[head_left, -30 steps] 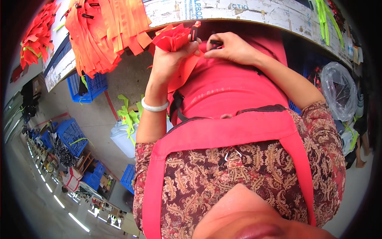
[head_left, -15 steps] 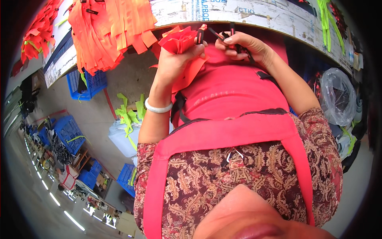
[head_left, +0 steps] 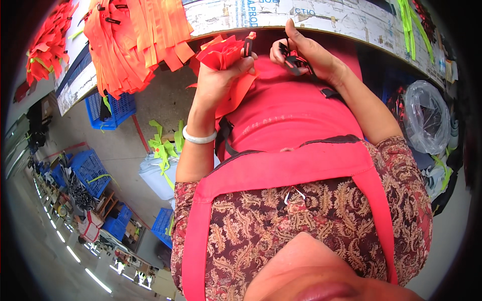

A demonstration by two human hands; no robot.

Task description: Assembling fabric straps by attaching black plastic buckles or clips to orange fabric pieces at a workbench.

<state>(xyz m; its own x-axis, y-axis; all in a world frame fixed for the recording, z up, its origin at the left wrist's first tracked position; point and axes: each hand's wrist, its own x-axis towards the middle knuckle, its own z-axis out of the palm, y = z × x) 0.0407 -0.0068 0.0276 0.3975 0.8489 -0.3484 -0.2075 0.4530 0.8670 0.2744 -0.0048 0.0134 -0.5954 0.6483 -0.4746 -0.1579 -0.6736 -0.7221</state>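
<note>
My left hand (head_left: 219,80) is closed around a bunch of orange-red fabric strips (head_left: 221,52), whose folded ends fan out above the fist. A small black tab (head_left: 248,46) with a reddish mark stands up at its thumb and fingertips, at the end of a strip. To the right, my right hand (head_left: 321,59) has its fingers curled around several small black tabs (head_left: 296,61) with red marks, its thumb raised away from them. Both hands are held in front of the red apron (head_left: 296,105), near the table's edge, a short gap apart.
Piles of orange strips (head_left: 125,55) hang over the edge of the worn white table (head_left: 326,17). Yellow-green strips (head_left: 409,30) lie at its right. Below stand a blue crate (head_left: 118,108) and a clear plastic bag (head_left: 427,115). A person (head_left: 90,227) is in the background.
My right thumb has lifted off the black tabs, and they have shifted within the curled fingers. My left hand has moved slightly left, still gripping the strips.
</note>
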